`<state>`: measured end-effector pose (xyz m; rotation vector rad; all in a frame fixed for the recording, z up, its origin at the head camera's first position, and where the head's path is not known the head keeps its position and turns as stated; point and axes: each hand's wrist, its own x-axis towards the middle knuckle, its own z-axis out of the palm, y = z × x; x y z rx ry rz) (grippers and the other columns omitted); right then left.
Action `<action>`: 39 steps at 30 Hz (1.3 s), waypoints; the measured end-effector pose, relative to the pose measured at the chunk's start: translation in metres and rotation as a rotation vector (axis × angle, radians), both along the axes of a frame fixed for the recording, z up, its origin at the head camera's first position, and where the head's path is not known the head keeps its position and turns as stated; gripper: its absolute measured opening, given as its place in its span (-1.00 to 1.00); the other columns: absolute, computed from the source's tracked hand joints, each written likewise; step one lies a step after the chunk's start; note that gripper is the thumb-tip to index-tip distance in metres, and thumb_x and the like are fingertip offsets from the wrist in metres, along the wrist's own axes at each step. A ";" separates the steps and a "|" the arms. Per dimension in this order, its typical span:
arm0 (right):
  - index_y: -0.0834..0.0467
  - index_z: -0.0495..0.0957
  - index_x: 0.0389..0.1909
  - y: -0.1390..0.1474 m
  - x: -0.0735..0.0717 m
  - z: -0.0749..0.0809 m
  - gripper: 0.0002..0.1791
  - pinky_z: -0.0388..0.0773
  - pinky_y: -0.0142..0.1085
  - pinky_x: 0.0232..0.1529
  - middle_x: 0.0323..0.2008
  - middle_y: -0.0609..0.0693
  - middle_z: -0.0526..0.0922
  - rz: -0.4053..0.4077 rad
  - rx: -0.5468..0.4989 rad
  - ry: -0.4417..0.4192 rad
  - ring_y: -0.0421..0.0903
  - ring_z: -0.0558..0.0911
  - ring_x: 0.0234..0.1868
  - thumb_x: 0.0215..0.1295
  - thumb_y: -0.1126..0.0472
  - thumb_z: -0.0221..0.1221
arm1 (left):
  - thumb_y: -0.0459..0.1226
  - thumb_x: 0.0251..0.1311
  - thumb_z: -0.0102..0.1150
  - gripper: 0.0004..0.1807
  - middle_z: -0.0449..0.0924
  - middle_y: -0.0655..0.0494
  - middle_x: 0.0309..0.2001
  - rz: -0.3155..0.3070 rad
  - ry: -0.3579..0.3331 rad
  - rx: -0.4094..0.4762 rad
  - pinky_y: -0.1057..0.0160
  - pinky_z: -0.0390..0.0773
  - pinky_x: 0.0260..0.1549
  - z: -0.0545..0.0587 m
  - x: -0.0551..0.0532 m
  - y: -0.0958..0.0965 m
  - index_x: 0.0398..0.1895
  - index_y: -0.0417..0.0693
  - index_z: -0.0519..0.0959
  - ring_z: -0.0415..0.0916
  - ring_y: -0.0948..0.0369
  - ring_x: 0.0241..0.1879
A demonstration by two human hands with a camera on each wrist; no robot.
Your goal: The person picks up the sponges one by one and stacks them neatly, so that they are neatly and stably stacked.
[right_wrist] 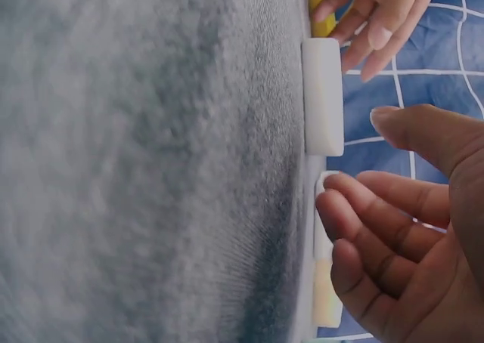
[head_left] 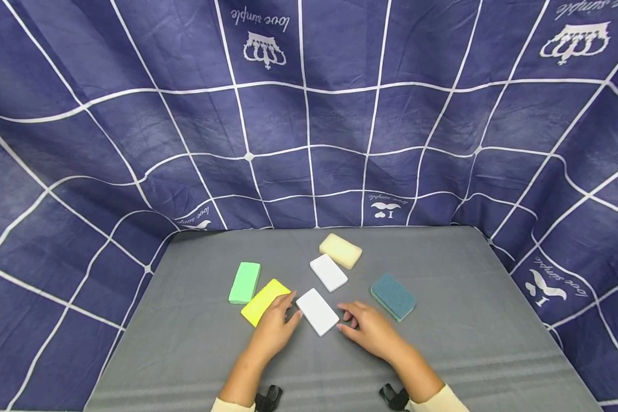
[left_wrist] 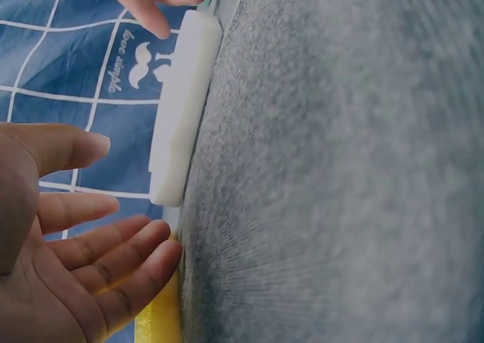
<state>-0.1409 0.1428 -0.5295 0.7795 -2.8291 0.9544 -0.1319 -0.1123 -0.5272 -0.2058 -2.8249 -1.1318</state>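
Observation:
A white sponge block point(head_left: 317, 312) lies flat on the grey cloth between the two hands. My left hand point(head_left: 275, 326) is just to its left, fingers loosely bent and holding nothing. Beside and partly under that hand in the head view is a yellow sponge block point(head_left: 264, 300). On the other side, my right hand point(head_left: 369, 330) has its thumb and fingers apart with a gap between them. In the right wrist view the white block point(right_wrist: 323, 97) stands apart from the right thumb. The left wrist view shows the left palm and spread fingers near the yellow block point(left_wrist: 159, 316).
A second white block point(head_left: 328, 272) and a cream sponge point(head_left: 340, 250) lie farther back. To the left is a green block point(head_left: 245, 282); to the right, a dark teal sponge point(head_left: 393, 296). A blue checked curtain point(head_left: 340, 120) surrounds the grey table point(head_left: 185, 343).

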 end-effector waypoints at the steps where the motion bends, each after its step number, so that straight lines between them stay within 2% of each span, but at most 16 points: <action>1: 0.18 0.62 0.14 0.000 0.000 -0.001 -0.53 0.51 -0.44 -0.32 -0.30 -0.15 0.63 0.007 -0.004 -0.008 -0.30 0.56 -0.35 0.25 0.10 0.39 | -0.24 0.33 0.25 -0.45 0.55 -0.12 0.24 -0.002 0.001 -0.004 0.06 0.66 -0.05 -0.001 0.000 0.000 0.36 -0.22 0.47 0.65 0.04 0.04; 14: 0.22 0.55 0.24 -0.006 0.006 -0.001 -0.47 0.52 -0.45 -0.32 -0.20 -0.14 0.67 0.040 -0.011 -0.117 -0.36 0.55 -0.33 0.33 0.05 0.32 | -0.24 0.32 0.25 -0.48 0.61 -0.16 0.20 -0.027 -0.003 -0.019 -0.03 0.56 0.16 -0.004 0.002 0.001 0.30 -0.27 0.51 0.63 0.02 0.11; 22: 0.22 0.54 0.23 -0.007 0.003 -0.002 -0.47 0.50 -0.44 -0.33 -0.16 -0.08 0.65 -0.005 -0.041 -0.111 -0.28 0.56 -0.33 0.29 0.10 0.35 | -0.25 0.31 0.26 -0.50 0.64 -0.12 0.12 -0.017 -0.015 0.001 0.01 0.64 0.01 -0.001 0.004 0.003 0.29 -0.26 0.53 0.64 0.05 0.03; 28: 0.21 0.52 0.26 -0.005 -0.001 -0.005 -0.42 0.51 -0.44 -0.30 -0.09 -0.07 0.62 -0.053 -0.048 -0.107 -0.24 0.59 -0.29 0.25 0.11 0.38 | -0.28 0.30 0.27 -0.52 0.68 -0.06 -0.02 -0.011 -0.028 0.049 0.07 0.65 -0.01 0.001 0.003 0.004 0.25 -0.28 0.55 0.62 0.07 -0.01; 32: 0.24 0.49 0.27 -0.004 -0.005 -0.009 -0.39 0.49 -0.44 -0.32 -0.05 -0.01 0.61 -0.059 -0.092 -0.103 -0.19 0.58 -0.28 0.24 0.14 0.39 | -0.28 0.30 0.27 -0.53 0.67 0.00 -0.11 -0.014 -0.036 0.061 0.10 0.65 -0.01 0.000 0.002 0.003 0.25 -0.29 0.55 0.62 0.08 -0.05; 35: 0.27 0.47 0.29 -0.003 -0.010 -0.012 -0.36 0.49 -0.45 -0.33 -0.02 0.04 0.59 -0.058 -0.143 -0.131 -0.21 0.58 -0.29 0.23 0.16 0.40 | -0.29 0.29 0.28 -0.50 0.66 0.07 -0.17 -0.018 -0.051 0.072 0.15 0.66 -0.04 -0.003 0.001 0.004 0.27 -0.28 0.53 0.64 0.13 -0.10; 39: 0.30 0.45 0.31 0.000 -0.016 -0.015 -0.33 0.52 -0.47 -0.32 0.03 0.06 0.58 -0.058 -0.185 -0.186 -0.31 0.57 -0.31 0.20 0.21 0.41 | -0.33 0.24 0.31 -0.45 0.64 0.11 -0.26 -0.034 -0.097 0.113 0.29 0.64 -0.19 -0.006 -0.002 0.004 0.29 -0.31 0.49 0.61 0.24 -0.23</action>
